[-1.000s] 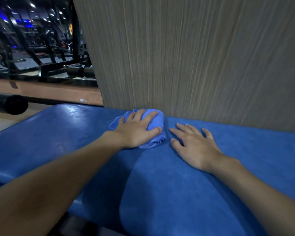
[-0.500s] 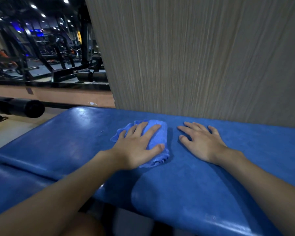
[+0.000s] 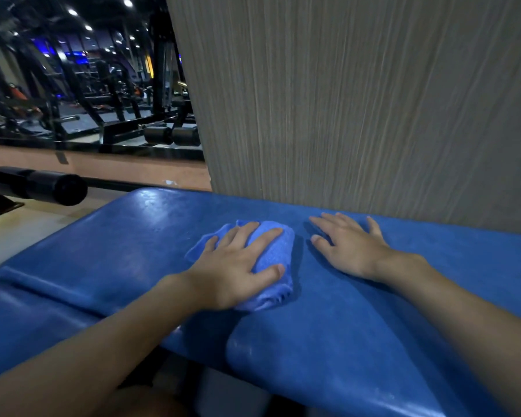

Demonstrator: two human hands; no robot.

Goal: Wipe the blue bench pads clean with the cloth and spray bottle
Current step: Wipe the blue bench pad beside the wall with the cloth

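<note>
Bare forearms run to the left hand (image 3: pixel 232 272) and right hand (image 3: pixel 354 251).

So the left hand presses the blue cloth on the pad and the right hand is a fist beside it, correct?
Not quite. The head view shows the right hand lying flat on the pad, fingers spread, no fist. The left hand does press the cloth.

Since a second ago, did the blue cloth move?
Yes. The cloth, under the left hand, slid toward the person: it touched the foot of the grey wall before, and now bare blue pad shows between them.
</note>
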